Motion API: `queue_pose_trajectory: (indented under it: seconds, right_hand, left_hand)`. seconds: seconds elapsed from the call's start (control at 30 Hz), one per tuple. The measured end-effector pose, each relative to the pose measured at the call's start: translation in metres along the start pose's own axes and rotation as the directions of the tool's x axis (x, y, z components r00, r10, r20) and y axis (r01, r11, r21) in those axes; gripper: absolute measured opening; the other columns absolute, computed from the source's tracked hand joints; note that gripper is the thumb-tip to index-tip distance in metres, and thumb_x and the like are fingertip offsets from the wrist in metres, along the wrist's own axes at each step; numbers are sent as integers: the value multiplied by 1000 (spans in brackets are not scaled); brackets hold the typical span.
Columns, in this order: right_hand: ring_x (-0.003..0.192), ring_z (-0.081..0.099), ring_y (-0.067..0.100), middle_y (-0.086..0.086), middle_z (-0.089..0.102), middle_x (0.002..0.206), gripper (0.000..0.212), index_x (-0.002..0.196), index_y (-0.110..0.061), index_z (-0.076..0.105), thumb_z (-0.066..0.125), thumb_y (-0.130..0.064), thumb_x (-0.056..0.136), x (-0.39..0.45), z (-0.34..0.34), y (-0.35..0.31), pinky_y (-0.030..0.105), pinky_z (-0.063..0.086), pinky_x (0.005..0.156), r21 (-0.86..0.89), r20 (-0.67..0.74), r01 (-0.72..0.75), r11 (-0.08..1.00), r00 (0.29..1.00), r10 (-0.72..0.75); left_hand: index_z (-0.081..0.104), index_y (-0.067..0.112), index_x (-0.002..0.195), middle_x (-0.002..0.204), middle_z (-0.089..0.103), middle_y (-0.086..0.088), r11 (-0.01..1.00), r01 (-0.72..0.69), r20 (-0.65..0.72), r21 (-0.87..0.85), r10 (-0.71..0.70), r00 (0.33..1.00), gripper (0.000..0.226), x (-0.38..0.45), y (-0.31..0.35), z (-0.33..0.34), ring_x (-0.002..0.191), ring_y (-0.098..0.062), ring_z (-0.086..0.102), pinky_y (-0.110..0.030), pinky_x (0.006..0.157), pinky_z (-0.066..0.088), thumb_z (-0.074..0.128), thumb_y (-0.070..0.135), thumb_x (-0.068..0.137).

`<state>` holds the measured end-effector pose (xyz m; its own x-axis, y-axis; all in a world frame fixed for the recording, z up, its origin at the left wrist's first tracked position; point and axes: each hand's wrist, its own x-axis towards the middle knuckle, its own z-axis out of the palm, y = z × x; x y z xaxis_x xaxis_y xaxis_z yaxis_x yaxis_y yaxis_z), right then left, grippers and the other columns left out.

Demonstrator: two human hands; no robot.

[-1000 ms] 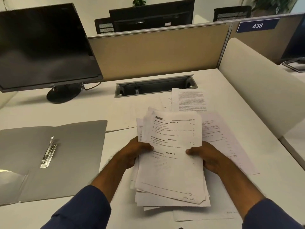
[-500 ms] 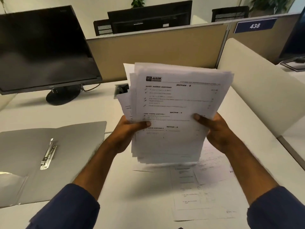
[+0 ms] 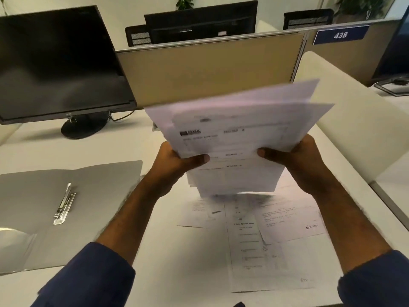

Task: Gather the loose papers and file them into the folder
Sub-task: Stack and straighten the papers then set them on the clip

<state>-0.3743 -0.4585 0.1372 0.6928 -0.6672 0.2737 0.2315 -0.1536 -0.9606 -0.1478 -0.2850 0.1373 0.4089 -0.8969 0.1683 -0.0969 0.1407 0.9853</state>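
Many blurred, fanned papers (image 3: 239, 138), held upright.

dark navy sleeves (image 3: 88, 271), bare forearms

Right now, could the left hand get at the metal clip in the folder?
Probably not yet: the left hand grips the papers. The clip lies uncovered in the open folder, with bare desk between.

**Paper stack held up over desk**

L hand (image 3: 174, 165) & R hand (image 3: 296, 160) grip blurred stack of papers (image 3: 239, 138) by its sides, above desk (image 3: 168, 251). Loose sheets (image 3: 276, 240) lie beneath; open grey folder (image 3: 66, 207) to left.
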Motion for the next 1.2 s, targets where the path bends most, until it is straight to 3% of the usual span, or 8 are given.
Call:
queue_pose_trajectory:
  seconds: [0.2, 0.43, 0.63, 0.77, 0.9, 1.0, 1.1, 1.2]
  right_hand:
    - [91, 71, 19, -3, 73, 99, 34, 103, -19, 69, 82, -19, 71, -4, 12, 16, 44, 60, 83, -119, -172, -133, 984, 979, 111]
    - [81, 70, 4, -23, 73, 86, 23, 94, -30, 68, 79, -18, 79, 1, 15, 11, 21, 60, 68, -142, -311, -31, 989, 950, -15]
    - [92, 67, 21, -3, 71, 98, 37, 109, -13, 67, 82, -18, 75, -20, 16, 58, 35, 58, 79, -178, -366, -248, 952, 915, 170]
    - [90, 66, 20, -3, 68, 97, 35, 113, -12, 63, 77, -18, 82, -26, 14, 64, 32, 58, 78, -203, -422, -248, 947, 895, 144]
    - [87, 66, 13, -5, 68, 102, 38, 114, -18, 62, 78, -18, 81, -15, -9, 50, 28, 56, 72, -245, -416, -293, 924, 893, 173]
    - [86, 69, 16, -4, 70, 101, 37, 111, -19, 64, 79, -10, 78, -12, -37, 46, 33, 58, 72, -164, -363, -442, 882, 858, 363]
    - [83, 66, 24, 12, 68, 108, 47, 119, -5, 64, 77, 1, 75, -18, -68, 53, 33, 53, 73, -163, -406, -583, 796, 775, 484]
    - [84, 65, 32, 20, 67, 111, 47, 117, 2, 65, 79, 0, 73, -28, -92, 70, 34, 51, 72, -298, -513, -704, 645, 688, 514]
  left_hand:
    - [66, 7, 116, 116, 70, -13, 995, 55, -172, -81, -69, 983, 43, -9, -21, 25, 105, -31, 68, -60, 90, 55, 75, 10, 74]
    - [65, 29, 109, 103, 74, 12, 998, -33, -252, -57, 18, 968, 35, 1, -17, 35, 103, -20, 69, -43, 84, 61, 74, 17, 77]
    - [65, 15, 120, 111, 71, 4, 984, 180, -232, 6, -174, 957, 37, -4, -63, 40, 103, -14, 68, -44, 91, 58, 75, 11, 85]
    - [70, 32, 99, 94, 75, 12, 990, 131, -304, 42, -113, 946, 16, 1, -66, 58, 90, -17, 71, -22, 68, 59, 75, 24, 86]
    - [59, 26, 119, 113, 71, 7, 985, 170, -234, -39, -175, 956, 37, 12, -62, 63, 97, -15, 71, -29, 76, 62, 75, 22, 86]
    - [44, 17, 134, 111, 65, -1, 914, 401, -267, -57, -401, 876, 57, 14, -73, 61, 97, -17, 66, -33, 83, 56, 71, 10, 84]
    - [45, 15, 136, 102, 62, -1, 792, 587, -338, 166, -514, 789, 59, -2, -96, 58, 82, -15, 61, -30, 74, 52, 68, 10, 82]
    - [41, 21, 142, 139, 48, -10, 563, 594, -338, 575, -497, 799, 78, -18, -121, 60, 122, -27, 52, -40, 100, 48, 77, 29, 73]
